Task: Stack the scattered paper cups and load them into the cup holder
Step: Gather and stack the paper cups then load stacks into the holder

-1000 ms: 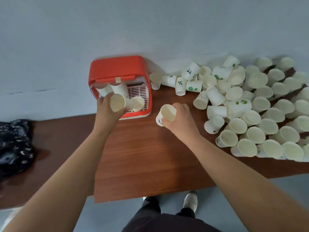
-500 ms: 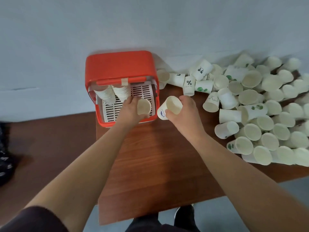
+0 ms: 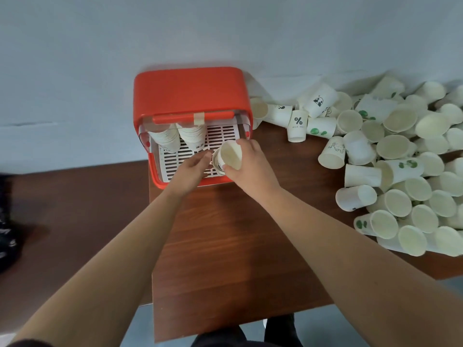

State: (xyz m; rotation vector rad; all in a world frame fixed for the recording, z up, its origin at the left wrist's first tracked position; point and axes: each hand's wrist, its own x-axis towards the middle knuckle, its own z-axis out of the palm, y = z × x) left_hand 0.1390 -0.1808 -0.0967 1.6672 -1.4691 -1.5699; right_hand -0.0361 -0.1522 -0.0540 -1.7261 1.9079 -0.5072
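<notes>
The orange cup holder (image 3: 190,96) stands against the wall with its front open over a white slatted tray (image 3: 220,134). Two stacks of paper cups (image 3: 165,140) lean inside at the left. My right hand (image 3: 250,169) is shut on a paper cup (image 3: 231,155), its mouth facing me, over the tray's right part. My left hand (image 3: 191,170) grips a second cup (image 3: 216,164), of which only the rim and a bit of the side show. The two cups touch, one partly inside the other. Scattered cups (image 3: 395,146) lie in a heap at the right.
The brown wooden table (image 3: 225,246) ends near my body, where dark trousers and a shoe show below its edge. A lower brown surface (image 3: 75,209) lies to the left, with a dark patterned cloth (image 3: 7,229) at its far left. A pale wall rises behind.
My right hand moved left with its cup, from beside the holder to over the tray. It met the cup in my left hand, which stayed in the holder's opening.
</notes>
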